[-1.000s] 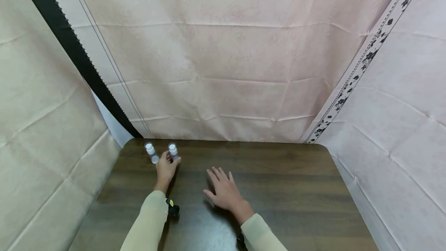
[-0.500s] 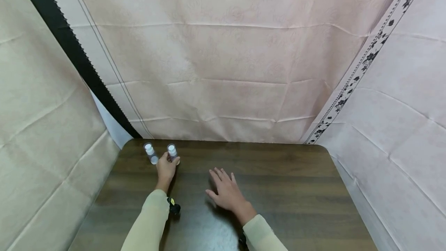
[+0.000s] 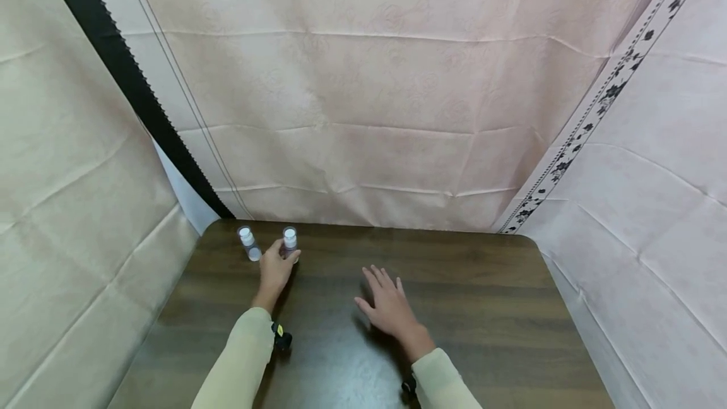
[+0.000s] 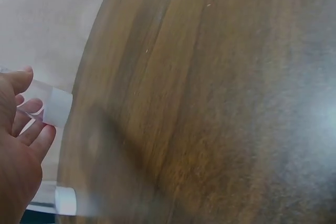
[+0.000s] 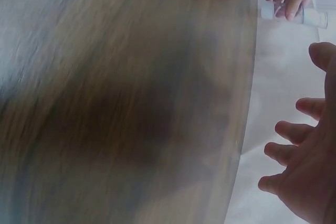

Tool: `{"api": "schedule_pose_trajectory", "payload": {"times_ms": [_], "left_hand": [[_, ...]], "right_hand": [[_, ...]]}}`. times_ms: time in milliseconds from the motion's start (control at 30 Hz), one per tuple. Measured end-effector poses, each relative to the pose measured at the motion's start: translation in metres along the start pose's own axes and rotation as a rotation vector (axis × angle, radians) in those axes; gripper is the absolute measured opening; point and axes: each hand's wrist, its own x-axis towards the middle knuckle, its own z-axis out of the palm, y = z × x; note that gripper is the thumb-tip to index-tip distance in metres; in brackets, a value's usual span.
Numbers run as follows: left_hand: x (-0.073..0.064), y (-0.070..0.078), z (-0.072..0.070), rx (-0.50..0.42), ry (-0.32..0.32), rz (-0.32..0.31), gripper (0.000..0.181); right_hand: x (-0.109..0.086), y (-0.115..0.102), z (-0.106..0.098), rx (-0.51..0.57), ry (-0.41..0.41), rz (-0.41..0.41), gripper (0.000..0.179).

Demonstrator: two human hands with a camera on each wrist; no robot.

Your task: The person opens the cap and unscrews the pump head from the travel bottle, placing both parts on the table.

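Bottle (image 3: 291,245) in the L hand (image 3: 276,270), white-capped, thumb and fingers clamped round it, nr the bench's (image 3: 483,295) far edge, L of centre! Second bottle (image 3: 250,246) just beside, closer to the far-L corner. R hand (image 3: 392,311) hovers mid-bench, fingers apart, nothing in it. Step in hand, I'd judge: lift or set-down, can't tell which. Next move prob. calls for steady, upright control, clear of its twin.
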Motion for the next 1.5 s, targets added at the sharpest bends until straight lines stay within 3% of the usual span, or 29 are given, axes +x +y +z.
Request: {"api": "schedule_pose_trajectory", "payload": {"times_ms": [167,533,867,1067,1500], "left_hand": [[-0.007,0.009,0.003,0.018,-0.021,0.048,0.041],[-0.022,0.025,0.015,0.002,0.017,0.209,0.039],[-0.034,0.049,0.02,-0.021,0.017,0.291,0.039],[-0.043,0.067,0.024,-0.023,-0.019,0.343,0.039],[-0.061,0.101,0.036,0.094,-0.152,0.47,0.038]], "right_hand": [[-0.002,0.009,-0.01,0.034,0.016,0.039,0.072],[-0.003,0.027,-0.027,0.036,0.049,0.058,0.071],[-0.006,0.038,-0.038,0.039,0.033,0.079,0.073],[-0.01,0.045,-0.046,0.063,0.024,0.082,0.073],[-0.014,0.062,-0.054,0.194,0.096,0.055,0.069]]}}
